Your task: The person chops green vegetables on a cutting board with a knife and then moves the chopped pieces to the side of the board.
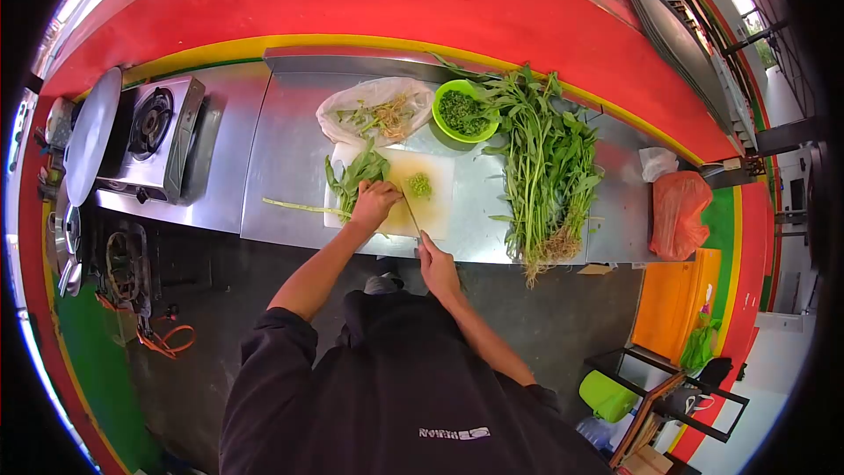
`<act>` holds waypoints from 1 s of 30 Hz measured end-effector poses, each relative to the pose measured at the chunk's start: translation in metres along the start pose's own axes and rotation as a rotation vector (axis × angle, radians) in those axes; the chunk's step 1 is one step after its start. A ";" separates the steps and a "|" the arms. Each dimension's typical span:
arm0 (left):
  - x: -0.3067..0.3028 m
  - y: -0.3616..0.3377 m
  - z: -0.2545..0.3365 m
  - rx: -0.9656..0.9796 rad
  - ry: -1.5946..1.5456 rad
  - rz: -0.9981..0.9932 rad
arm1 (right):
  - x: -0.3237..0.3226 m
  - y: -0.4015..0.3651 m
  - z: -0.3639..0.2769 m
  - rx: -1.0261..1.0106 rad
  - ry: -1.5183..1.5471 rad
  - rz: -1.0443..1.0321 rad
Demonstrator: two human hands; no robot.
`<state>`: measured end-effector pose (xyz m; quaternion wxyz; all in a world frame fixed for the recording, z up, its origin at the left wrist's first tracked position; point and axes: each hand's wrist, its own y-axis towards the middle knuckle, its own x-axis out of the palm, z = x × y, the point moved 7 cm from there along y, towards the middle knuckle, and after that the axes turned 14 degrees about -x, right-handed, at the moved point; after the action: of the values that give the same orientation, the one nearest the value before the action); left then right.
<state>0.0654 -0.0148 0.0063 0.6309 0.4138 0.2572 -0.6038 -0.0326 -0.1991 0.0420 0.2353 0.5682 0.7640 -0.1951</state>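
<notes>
On the white cutting board (pixel 435 178), my left hand (pixel 376 202) is closed around a bunch of leafy greens (pixel 359 178), whose leaves spread to the left and above it. My right hand (pixel 437 266) grips a knife (pixel 410 209) at the board's lower edge, with the blade pointing up and left toward my left hand. A small heap of chopped green pieces (pixel 420 185) lies right of the blade. One long pale stem (pixel 299 206) sticks out to the left past the board. The fingertips of my left hand are partly hidden.
Behind the board are a plastic bag of trimmings (pixel 378 114) and a green bowl of chopped leaves (pixel 465 112). To the right lie a large rooted bundle of greens (pixel 547 167) and a red plastic bag (pixel 680 215). A gas stove (pixel 154 136) stands left.
</notes>
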 end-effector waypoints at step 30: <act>-0.004 0.002 -0.002 -0.076 -0.033 -0.052 | 0.011 0.001 0.001 -0.089 0.050 0.074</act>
<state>0.0670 -0.0113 0.0087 0.6344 0.3727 0.2799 -0.6166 -0.0337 -0.1906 0.0343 0.2483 0.5898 0.7560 -0.1377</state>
